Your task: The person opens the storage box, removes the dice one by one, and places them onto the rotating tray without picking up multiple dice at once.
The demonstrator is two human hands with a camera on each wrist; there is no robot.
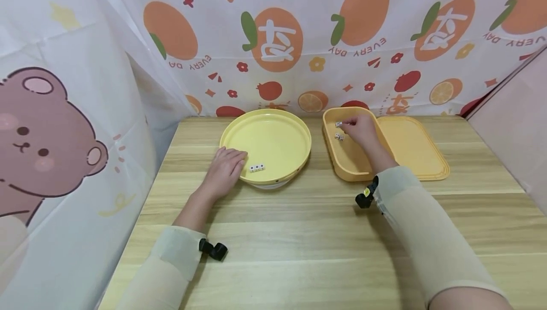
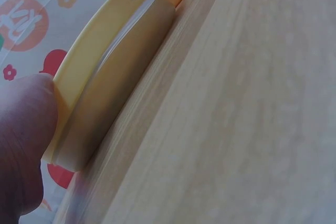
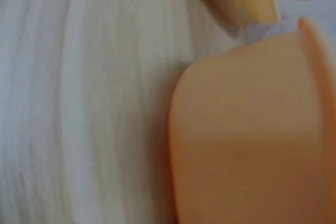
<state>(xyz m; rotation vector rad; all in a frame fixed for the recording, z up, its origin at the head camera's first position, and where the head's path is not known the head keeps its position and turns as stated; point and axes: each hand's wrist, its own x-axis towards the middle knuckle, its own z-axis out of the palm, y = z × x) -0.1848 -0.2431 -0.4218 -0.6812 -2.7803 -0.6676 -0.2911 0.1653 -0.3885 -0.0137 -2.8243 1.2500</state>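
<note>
My left hand (image 1: 224, 170) rests on the left rim of a round yellow tray (image 1: 273, 134), its fingers lying over the edge. Three white dice (image 1: 257, 168) stand in a row inside that tray, near my fingers. Over an orange rectangular box (image 1: 351, 160), my right hand (image 1: 362, 132) pinches a white die (image 1: 338, 124) at its fingertips. Below it, a few more dice (image 1: 339, 136) lie on the box floor. The right wrist view shows only the box's outer wall (image 3: 247, 124), not the hand.
A flat orange lid (image 1: 412, 148) lies against the box's right side. Behind both containers hangs a fruit-print cloth (image 1: 316, 39); a bear-print cloth (image 1: 47, 134) hangs at the left. Wooden tabletop (image 1: 295, 239) stretches in front.
</note>
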